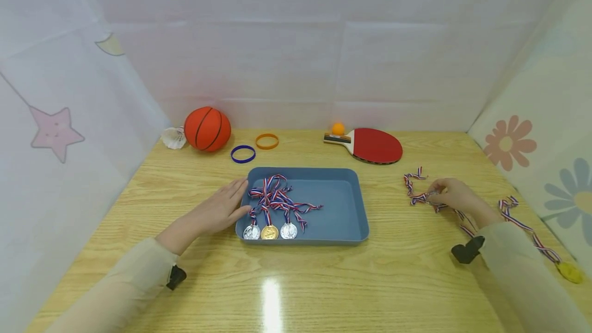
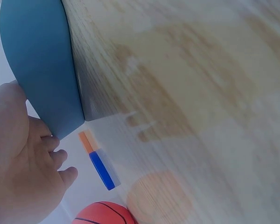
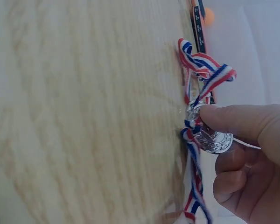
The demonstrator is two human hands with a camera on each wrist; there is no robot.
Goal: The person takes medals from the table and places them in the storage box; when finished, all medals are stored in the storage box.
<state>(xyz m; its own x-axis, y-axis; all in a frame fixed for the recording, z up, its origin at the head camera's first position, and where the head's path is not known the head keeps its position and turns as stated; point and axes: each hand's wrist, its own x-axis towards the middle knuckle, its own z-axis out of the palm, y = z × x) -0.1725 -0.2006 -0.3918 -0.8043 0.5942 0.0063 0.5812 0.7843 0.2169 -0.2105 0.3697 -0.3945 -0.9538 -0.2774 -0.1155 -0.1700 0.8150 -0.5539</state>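
My right hand (image 1: 452, 195) pinches a silver medal (image 3: 215, 140) between thumb and fingers at the right of the table. Its red, white and blue ribbon (image 3: 192, 154) trails from both sides of the medal. Along the left rim of a blue-grey tray (image 1: 330, 204) rests my left hand (image 1: 221, 207), its fingers extended against the outer wall. Inside the tray, at the front left, lie a silver medal (image 1: 252, 232), a gold medal (image 1: 270, 233) and another silver medal (image 1: 289, 230) in a row. Their tangled ribbons (image 1: 277, 199) spread behind them.
A gold medal (image 1: 570, 272) with its ribbon lies at the far right edge. Along the back are a shuttlecock (image 1: 173, 138), a small basketball (image 1: 207, 129), a blue wristband (image 1: 242, 154), an orange wristband (image 1: 266, 142), a red paddle (image 1: 376, 145) and an orange ball (image 1: 338, 129).
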